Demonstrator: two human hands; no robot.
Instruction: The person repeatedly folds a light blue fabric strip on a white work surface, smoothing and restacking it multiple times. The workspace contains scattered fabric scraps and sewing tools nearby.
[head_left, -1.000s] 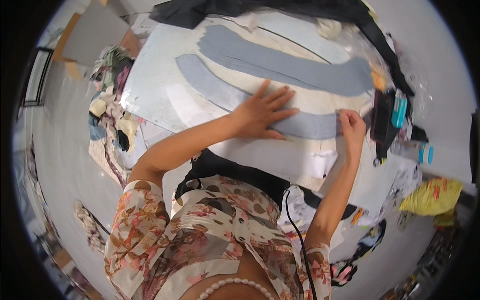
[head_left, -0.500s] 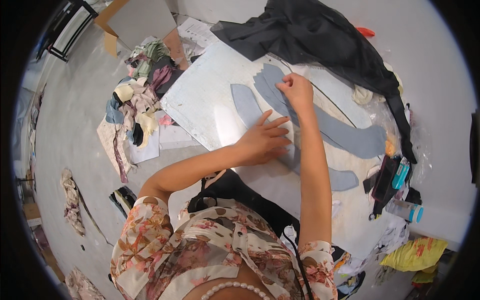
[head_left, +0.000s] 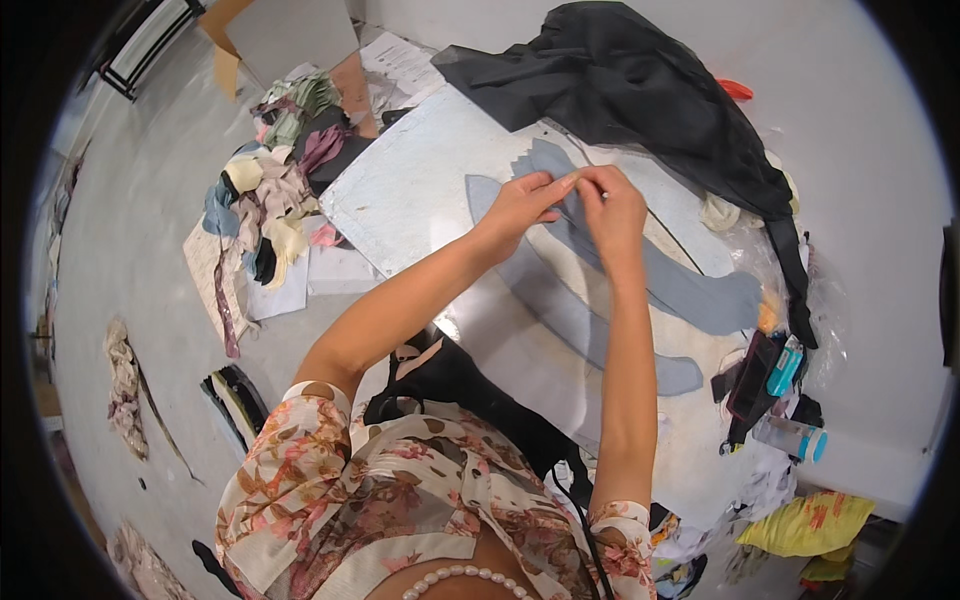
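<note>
Head view: grey floor (head_left: 160,250) opens out left of the pale table (head_left: 400,170), whose left corner juts past the work. Black cloth (head_left: 620,75) drapes the far edge. Layered blue-grey strips (head_left: 705,300) lie mid-table, a single curved strip (head_left: 550,300) nearer the person. Yellow bag (head_left: 815,522) at right, contents hidden. Right hand (head_left: 617,205) and left hand (head_left: 518,208) meet above the layers' left end, fingertips narrow; can't tell what's pinched. Clear blue-capped bottle (head_left: 785,437), right.

No wording can be read clearly. Red printed marks stand on the crumpled yellow bag (head_left: 800,528) at lower right, too blurred to make out. A white paper sheet (head_left: 402,62) beyond the tabletop (head_left: 385,185) carries dark print, too small to read.
</note>
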